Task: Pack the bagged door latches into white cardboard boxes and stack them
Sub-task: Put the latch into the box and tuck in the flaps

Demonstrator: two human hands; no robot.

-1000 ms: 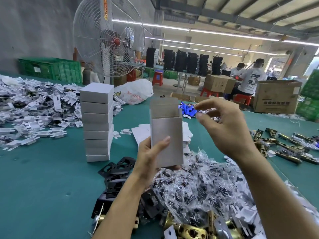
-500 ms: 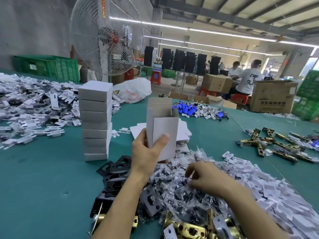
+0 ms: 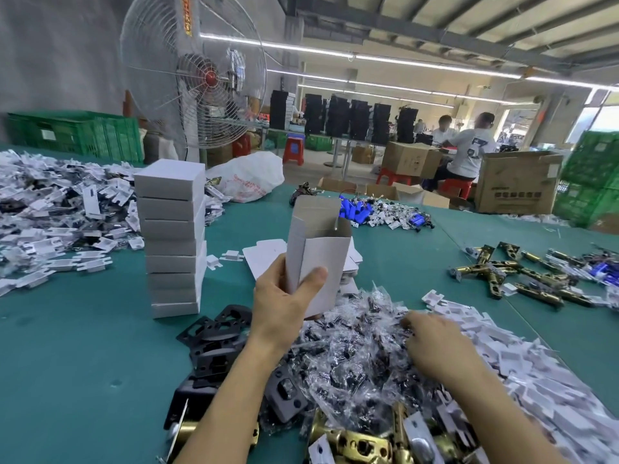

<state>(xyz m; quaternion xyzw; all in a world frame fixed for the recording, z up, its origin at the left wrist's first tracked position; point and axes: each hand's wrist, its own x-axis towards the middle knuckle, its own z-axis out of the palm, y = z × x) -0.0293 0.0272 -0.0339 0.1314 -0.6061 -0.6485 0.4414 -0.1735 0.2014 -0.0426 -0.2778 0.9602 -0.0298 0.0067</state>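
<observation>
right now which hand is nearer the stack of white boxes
Left. The left hand, holding an open box, is just right of the stack; the right hand is farther right.

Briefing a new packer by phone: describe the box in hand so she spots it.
Find the big wire fan; before it stands a stack of closed white boxes. Right of the stack, the left hand holds one box upright, the only one with open top flaps.

Green table [image 3: 67, 363] — stacked white boxes [image 3: 172, 242], bagged latches [image 3: 351, 349], brass latches [image 3: 526, 283].
</observation>
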